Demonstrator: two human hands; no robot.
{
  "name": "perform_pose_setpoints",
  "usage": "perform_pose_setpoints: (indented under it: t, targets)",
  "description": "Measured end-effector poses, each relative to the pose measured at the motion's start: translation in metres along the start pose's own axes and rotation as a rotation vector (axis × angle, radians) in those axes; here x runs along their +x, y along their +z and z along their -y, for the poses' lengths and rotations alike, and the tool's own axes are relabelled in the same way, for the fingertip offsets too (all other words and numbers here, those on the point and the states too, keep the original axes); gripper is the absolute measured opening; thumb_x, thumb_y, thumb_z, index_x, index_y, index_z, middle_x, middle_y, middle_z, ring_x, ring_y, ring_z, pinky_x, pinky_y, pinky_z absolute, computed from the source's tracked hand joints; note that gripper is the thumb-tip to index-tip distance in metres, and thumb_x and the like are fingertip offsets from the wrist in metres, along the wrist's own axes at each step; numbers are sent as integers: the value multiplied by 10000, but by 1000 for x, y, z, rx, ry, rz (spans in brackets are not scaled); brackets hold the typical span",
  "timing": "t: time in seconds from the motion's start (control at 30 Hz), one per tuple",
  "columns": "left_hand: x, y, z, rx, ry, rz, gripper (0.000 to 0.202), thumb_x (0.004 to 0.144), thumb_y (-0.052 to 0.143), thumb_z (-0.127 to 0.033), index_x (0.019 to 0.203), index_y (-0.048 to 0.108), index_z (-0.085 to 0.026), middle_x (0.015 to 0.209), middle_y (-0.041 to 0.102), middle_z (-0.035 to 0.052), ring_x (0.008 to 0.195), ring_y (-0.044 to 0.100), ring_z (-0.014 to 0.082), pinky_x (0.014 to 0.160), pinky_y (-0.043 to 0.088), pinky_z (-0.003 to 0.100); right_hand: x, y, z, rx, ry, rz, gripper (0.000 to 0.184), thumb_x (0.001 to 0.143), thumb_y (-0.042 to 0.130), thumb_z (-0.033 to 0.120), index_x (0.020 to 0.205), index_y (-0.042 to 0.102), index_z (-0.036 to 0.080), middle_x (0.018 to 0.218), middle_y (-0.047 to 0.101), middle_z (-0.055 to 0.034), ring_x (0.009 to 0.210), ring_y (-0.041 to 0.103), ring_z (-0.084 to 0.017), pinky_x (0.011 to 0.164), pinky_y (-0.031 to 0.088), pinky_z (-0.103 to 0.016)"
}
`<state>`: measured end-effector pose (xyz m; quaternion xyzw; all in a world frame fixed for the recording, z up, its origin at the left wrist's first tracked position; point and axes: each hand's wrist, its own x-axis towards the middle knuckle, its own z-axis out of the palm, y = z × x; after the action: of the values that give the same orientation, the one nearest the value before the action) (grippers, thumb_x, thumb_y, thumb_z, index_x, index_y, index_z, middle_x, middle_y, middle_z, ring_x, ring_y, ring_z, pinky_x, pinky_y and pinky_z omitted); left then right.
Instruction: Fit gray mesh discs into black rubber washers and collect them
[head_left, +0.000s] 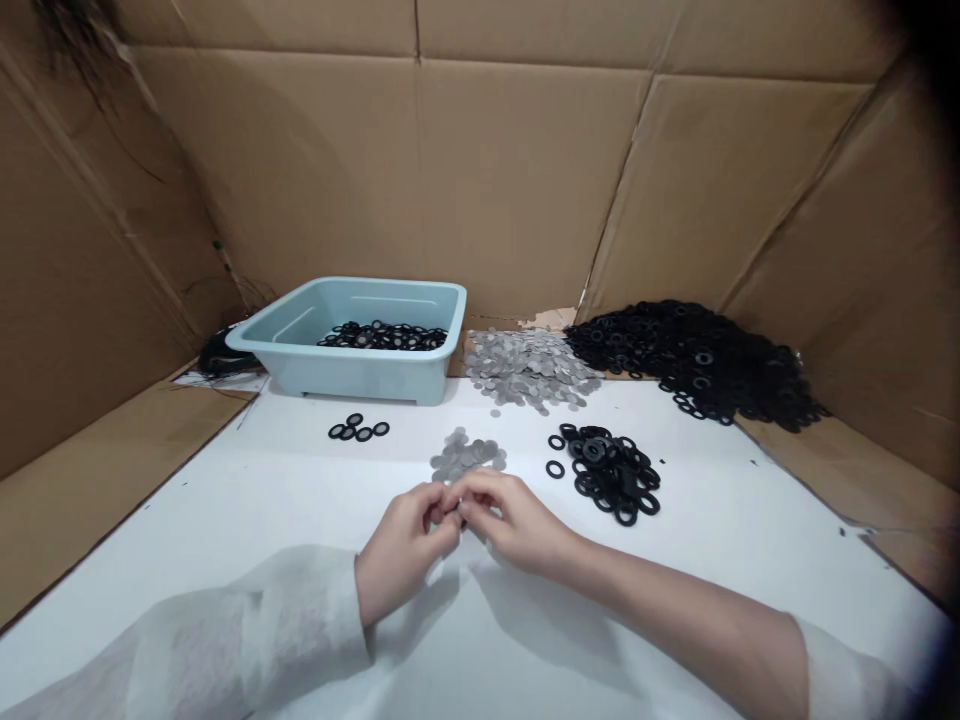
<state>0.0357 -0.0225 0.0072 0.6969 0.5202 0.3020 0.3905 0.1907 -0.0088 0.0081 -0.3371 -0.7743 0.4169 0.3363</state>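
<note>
My left hand and my right hand meet at the middle of the white table, fingertips pinched together. Between them shows a dark sliver of a black rubber washer, mostly covered by the fingers. Just beyond the fingertips lies a small pile of thin grey discs. To the right is a small heap of black rubber washers, two of them lying loose at its left side. Several black washers with grey centres lie flat at the left.
A light blue plastic tub at the back left holds many washers with grey centres. Behind are a large pile of grey discs and a larger mound of black washers. Cardboard walls enclose the white table.
</note>
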Motion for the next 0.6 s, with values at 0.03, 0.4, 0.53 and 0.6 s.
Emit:
perform_pose_setpoints:
  t: [0.03, 0.4, 0.53, 0.6]
  targets:
    - [-1, 1, -1, 44, 24, 6, 111, 706, 469, -199, 598, 466, -174, 586, 457, -21, 586, 420, 136, 540, 316, 236, 0, 0, 1, -43, -21, 4, 231, 816, 402, 91, 809, 605, 200, 809, 545, -28, 761, 505, -140, 697, 400, -258]
    - [33, -83, 30, 302, 37, -615, 224, 766, 488, -325, 951, 511, -201, 787, 574, 30, 732, 522, 186, 664, 390, 272, -15, -62, 0, -764, 172, -164, 131, 825, 453, 193, 787, 576, 170, 780, 588, -66, 753, 530, -191, 665, 369, -296]
    - [47, -133, 59, 466, -135, -706, 221, 740, 486, -312, 905, 564, -186, 771, 580, 51, 749, 522, 220, 683, 378, 307, -20, -85, -3, -1088, 353, -13, 97, 761, 539, 211, 805, 612, 166, 818, 620, -90, 801, 563, -235, 658, 362, -304]
    - [51, -145, 68, 453, -181, -636, 198, 691, 527, -285, 829, 605, -166, 715, 582, 59, 723, 525, 233, 689, 377, 327, -20, -87, -3, -1166, 386, 38, 124, 743, 559, 208, 843, 615, 160, 878, 628, -104, 850, 567, -253, 664, 365, -306]
